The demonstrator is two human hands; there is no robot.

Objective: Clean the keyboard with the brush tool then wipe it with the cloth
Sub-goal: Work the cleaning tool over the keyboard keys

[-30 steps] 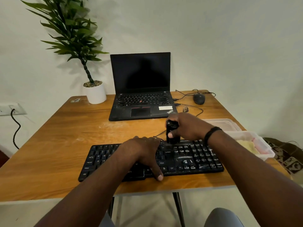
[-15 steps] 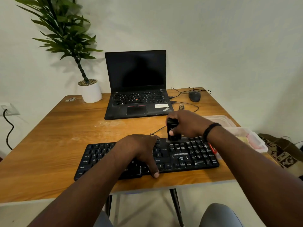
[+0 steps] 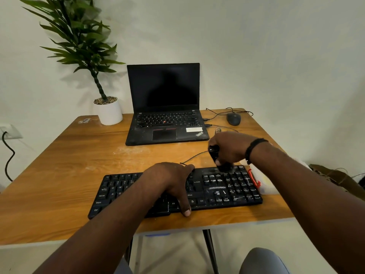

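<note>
The black keyboard (image 3: 197,190) lies near the front edge of the wooden desk (image 3: 59,175), and its keys on the right part carry white dust marks. The right hand (image 3: 231,147) is curled around the black brush tool (image 3: 217,157) and holds its lower end on the top row of keys, just under the hand; I think this is the brushing step, with the dusty keys below it not yet done. The left hand (image 3: 169,180) lies flat across the middle of the keyboard with fingers straight, probably to keep it from sliding. Just right of the brush hand, a clear container (image 3: 266,184) holds something pale, maybe the cloth; I cannot tell. Beyond the hands stand a laptop (image 3: 164,107), a mouse (image 3: 234,118) and a potted plant (image 3: 107,109) against a plain wall.
</note>
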